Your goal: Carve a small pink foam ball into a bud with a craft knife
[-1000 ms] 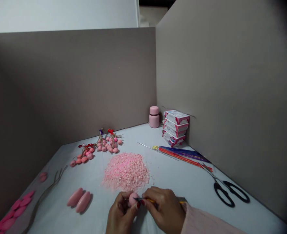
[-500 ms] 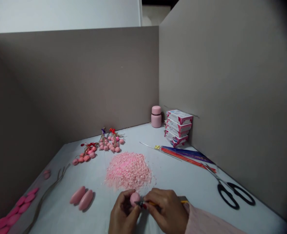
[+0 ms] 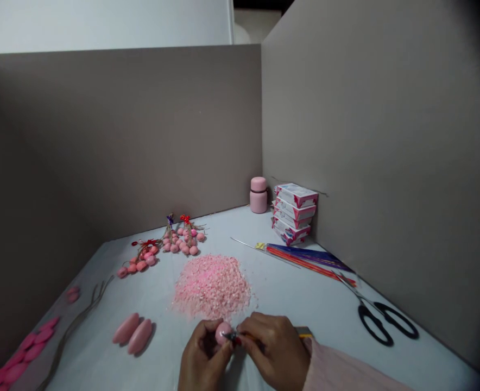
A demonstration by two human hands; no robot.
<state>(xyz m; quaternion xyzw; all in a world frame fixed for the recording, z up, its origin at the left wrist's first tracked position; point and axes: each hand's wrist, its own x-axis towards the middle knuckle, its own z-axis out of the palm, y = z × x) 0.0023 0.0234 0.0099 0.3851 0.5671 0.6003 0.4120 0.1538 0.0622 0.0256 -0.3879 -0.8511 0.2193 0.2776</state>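
At the near edge of the table my left hand pinches a small pink ball between thumb and fingers. My right hand is closed around a slim craft knife with a yellow and dark handle. Its dark pointed tip meets the ball's right side; most of the handle is hidden in my fingers. Just beyond both hands lies a heap of pink shavings. Two long oval pink pieces rest to the left of my left hand.
Bunches of pink balls tied with string lie at the back left. Flat pink ovals and brown cords are at left. Scissors, coloured strips, stacked boxes and a pink flask stand or lie right. Grey panels enclose the table.
The view has shifted slightly, so most things sit a little further left. The pink ball looks turned a little in my left hand, with the knife tip still against it.
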